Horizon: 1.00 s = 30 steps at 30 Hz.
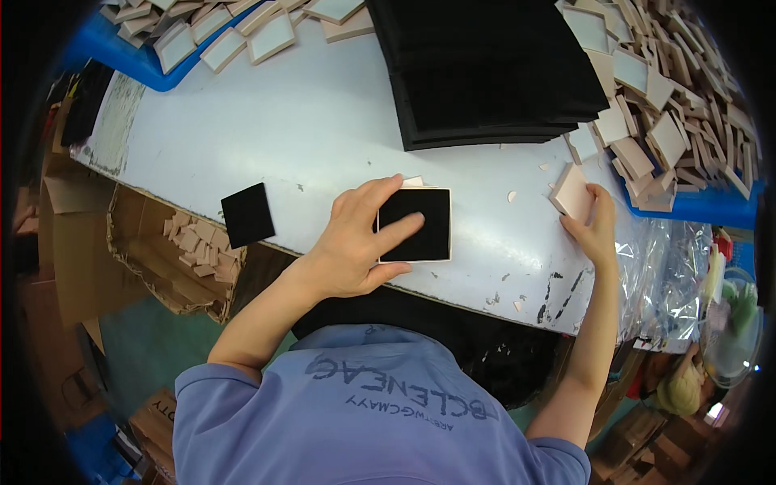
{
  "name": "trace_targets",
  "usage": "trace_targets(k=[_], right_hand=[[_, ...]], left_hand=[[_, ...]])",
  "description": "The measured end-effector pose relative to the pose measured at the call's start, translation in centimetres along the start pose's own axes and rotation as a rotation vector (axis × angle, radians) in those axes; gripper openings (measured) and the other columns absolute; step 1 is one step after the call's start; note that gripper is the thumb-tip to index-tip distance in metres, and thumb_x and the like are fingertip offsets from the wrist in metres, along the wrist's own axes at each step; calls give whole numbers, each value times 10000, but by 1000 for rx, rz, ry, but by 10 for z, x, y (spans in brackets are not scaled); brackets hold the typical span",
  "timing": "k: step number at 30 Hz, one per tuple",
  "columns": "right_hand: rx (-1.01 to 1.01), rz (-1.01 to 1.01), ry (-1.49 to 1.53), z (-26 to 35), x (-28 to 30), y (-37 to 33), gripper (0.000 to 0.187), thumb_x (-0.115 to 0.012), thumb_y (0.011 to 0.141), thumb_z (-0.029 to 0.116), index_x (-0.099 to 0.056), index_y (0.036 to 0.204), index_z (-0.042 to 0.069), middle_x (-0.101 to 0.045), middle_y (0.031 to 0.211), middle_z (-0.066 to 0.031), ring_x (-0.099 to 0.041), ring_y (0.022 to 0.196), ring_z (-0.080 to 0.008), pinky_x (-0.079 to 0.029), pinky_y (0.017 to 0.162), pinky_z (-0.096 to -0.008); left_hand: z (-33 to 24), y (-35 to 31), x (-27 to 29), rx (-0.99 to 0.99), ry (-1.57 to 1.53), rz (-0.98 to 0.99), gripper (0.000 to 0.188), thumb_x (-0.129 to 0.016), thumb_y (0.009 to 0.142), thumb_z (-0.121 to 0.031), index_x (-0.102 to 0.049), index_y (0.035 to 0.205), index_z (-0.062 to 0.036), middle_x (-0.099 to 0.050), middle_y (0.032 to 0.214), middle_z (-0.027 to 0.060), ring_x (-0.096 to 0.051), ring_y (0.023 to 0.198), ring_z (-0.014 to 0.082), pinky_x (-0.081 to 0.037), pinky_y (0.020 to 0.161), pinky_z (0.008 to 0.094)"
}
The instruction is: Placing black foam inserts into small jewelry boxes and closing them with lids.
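Note:
My left hand (356, 234) spans a shallow pink box lid (449, 226) on the white table. Its thumb is at the near edge and fingers at the far edge, while one finger lies on the black foam pad (428, 238) inside it. Over on the right, my right hand (596, 226) pinches another pink box lid (572, 196) by its near edge, thumb on one side and fingers on the other. A separate black pad (248, 215) lies at the table's front edge, left of my left hand. Just behind the filled lid, a small pale piece (412, 181) shows.
A tall stack of black foam sheets (493, 73) stands at the back. Blue trays (178, 77) heaped with pink lids flank it left and right. Below the left edge sits a cardboard box (145, 271) of small pieces. Clear plastic bags (667, 275) hang at the right.

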State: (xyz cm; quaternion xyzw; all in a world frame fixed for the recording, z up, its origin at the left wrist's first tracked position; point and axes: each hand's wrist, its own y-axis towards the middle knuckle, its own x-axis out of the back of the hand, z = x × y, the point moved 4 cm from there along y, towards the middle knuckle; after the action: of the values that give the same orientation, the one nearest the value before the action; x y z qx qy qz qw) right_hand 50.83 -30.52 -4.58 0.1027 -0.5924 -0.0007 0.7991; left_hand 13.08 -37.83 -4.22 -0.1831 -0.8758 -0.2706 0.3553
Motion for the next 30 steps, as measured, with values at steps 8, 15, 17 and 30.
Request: trace_targets(k=[8, 15, 17, 30], right_hand=[[594, 82, 487, 170, 4, -3, 654, -807, 553, 261, -557, 1113, 34, -536, 1133, -164, -530, 1007, -350, -438, 876, -411], [742, 209, 441, 222, -16, 2, 570, -811, 543, 291, -654, 1061, 111, -521, 1167, -166, -507, 1033, -359, -447, 867, -430], [771, 193, 406, 220, -20, -1, 571, -806, 559, 295, -652, 1079, 114, -499, 1198, -178, -491, 1058, -367, -435, 885, -438], [571, 307, 621, 203, -59, -21, 646, -789, 665, 308, -551, 1246, 152, -300, 1386, -245, -389, 1211, -427, -323, 1023, -459]], left_hand=[[2, -10, -10, -48, 153, 71, 507, -651, 806, -305, -521, 1269, -145, -232, 1437, 280, -344, 1250, 440, -293, 995, 490], [15, -9, -3, -106, -202, -287, 974, -810, 642, -227, -239, 1422, -114, -276, 1410, 298, -423, 1200, 415, -363, 928, 454], [6, -1, 6, -69, -70, -149, 917, -807, 632, -218, -311, 1397, -118, -292, 1406, 282, -419, 1207, 410, -365, 924, 453], [23, 2, -4, -78, 68, -49, 720, -780, 592, -182, -535, 1269, -171, -414, 1308, 182, -477, 1101, 363, -388, 919, 440]])
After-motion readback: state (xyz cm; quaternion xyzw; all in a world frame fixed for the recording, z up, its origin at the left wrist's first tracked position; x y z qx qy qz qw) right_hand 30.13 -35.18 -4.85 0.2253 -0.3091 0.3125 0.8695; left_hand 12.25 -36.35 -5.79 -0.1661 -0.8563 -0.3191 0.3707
